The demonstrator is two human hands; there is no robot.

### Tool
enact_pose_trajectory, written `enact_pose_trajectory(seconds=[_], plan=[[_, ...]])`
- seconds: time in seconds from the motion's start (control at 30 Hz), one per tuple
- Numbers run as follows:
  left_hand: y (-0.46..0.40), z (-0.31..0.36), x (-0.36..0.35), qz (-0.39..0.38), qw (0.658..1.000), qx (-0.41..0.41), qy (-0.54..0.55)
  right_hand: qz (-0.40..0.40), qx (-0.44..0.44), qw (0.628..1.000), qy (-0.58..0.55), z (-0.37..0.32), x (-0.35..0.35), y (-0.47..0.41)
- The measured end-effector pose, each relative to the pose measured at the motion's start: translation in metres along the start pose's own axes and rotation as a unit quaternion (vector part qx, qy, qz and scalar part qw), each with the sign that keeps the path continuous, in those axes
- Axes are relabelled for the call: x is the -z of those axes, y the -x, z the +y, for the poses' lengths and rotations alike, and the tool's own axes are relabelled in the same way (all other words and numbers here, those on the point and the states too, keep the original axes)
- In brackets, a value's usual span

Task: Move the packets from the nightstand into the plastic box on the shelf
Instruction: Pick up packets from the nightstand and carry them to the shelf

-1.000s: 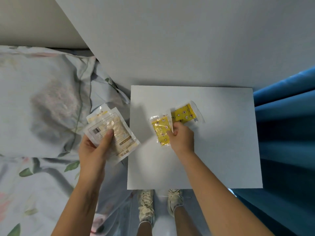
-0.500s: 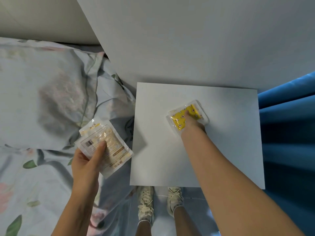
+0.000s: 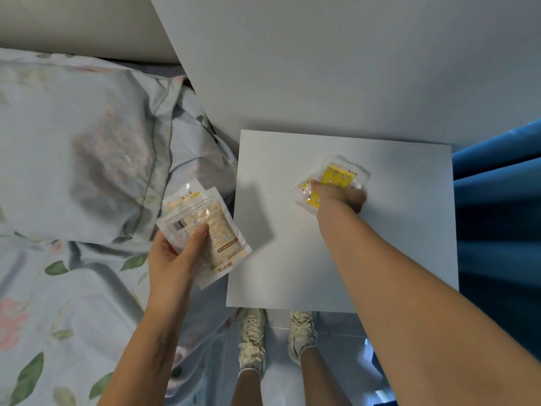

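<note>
Two batches of packets in play, biggest thing first.
Nightstand (image 3: 395,253): flat white top — the yellow packets lie on its far half.
Pale packets (image 3: 205,230): clear film pouches fanned in the left hand (image 3: 172,259), off the nightstand's left edge over the bed; thumb pressed across the front. Light and floppy, slick film — likely to slide unless pinched across the stack.
Yellow packets (image 3: 336,180): small crinkly sachets overlapping on the top, under the right hand (image 3: 339,197). Blurred, so whether its fingers grip or merely press, I cannot tell.
Best hold, I'd judge: pinch both overlapping edges together — weight is nothing, slipperiness is the risk.
</note>
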State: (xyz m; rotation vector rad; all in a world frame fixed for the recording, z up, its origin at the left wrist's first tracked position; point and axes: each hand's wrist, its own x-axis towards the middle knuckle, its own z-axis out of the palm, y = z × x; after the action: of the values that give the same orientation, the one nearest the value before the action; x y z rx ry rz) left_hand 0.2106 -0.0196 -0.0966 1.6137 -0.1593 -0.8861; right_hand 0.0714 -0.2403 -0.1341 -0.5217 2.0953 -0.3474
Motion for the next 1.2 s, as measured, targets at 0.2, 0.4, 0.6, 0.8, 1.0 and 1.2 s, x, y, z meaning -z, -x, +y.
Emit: enact_pose_trajectory(seconds=[0.2,0.4,0.6,0.8,1.0,1.2], plan=[[0.009,-0.004,-0.011,-0.019,1.000,0.017,0.008,0.024,0.213,0.955,0.207,0.001,0.008,-0.011],[0.008,-0.002,-0.014,-0.025,0.999,0.018,0.015,-0.021,0.304,0.937,0.171,0.025,0.012,-0.010],[0.006,-0.001,-0.011,-0.034,0.999,0.016,0.014,0.011,0.158,0.980,0.125,0.016,-0.007,-0.009],[0.004,-0.004,-0.003,-0.038,0.999,0.013,-0.005,0.031,0.072,0.988,0.135,0.000,-0.025,-0.005],[0.004,-0.003,-0.003,-0.032,0.999,0.014,0.005,-0.003,0.172,0.966,0.192,-0.009,-0.027,-0.005],[0.007,0.004,-0.003,-0.034,0.999,0.009,0.009,-0.049,0.226,0.968,0.095,0.008,-0.010,-0.001]])
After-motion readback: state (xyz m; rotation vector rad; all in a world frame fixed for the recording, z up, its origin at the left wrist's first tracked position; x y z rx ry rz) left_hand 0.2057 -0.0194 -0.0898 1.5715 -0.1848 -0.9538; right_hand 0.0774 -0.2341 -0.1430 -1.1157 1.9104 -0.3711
